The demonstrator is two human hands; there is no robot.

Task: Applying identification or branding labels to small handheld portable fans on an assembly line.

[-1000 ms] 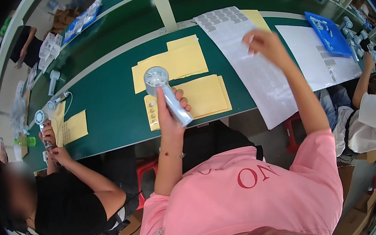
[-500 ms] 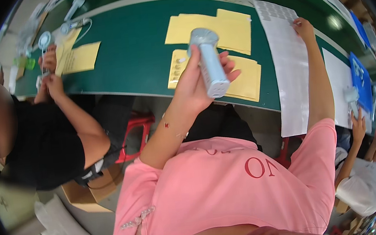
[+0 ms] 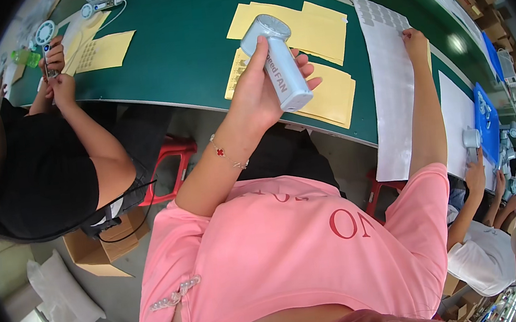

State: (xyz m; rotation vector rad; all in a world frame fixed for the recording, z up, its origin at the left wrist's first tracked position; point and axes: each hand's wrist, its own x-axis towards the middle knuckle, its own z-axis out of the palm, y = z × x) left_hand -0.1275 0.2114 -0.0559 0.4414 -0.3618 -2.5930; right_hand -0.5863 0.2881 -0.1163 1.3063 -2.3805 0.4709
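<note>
My left hand [image 3: 256, 92] is wrapped round a light blue handheld fan [image 3: 289, 81], its round head tilted up and away and the handle's end toward me. Dark printing on the handle faces up. The fan is above several yellow sheets [image 3: 323, 28] on the green table. Stretched far to the right, my right hand [image 3: 415, 41] has its fingers pinched together at the edge of a long white sheet [image 3: 393, 96]. Grey label shapes [image 3: 376, 13] cover that sheet's far end. What the right fingertips hold is too small to make out.
On the left, a co-worker's hands [image 3: 56, 69] hold another fan [image 3: 45, 34] beside yellow sheets [image 3: 107, 51]. A corded fan [image 3: 91, 10] lies behind. At right are a blue tray [image 3: 485, 118] and another person's hand with a fan [image 3: 471, 138]. Red stools [image 3: 170, 164] stand below the table.
The fan in my left hand has turned, so its printed side now faces up, and it sits slightly higher in view. My right hand stays by the sheet. The whole view has shifted somewhat.
</note>
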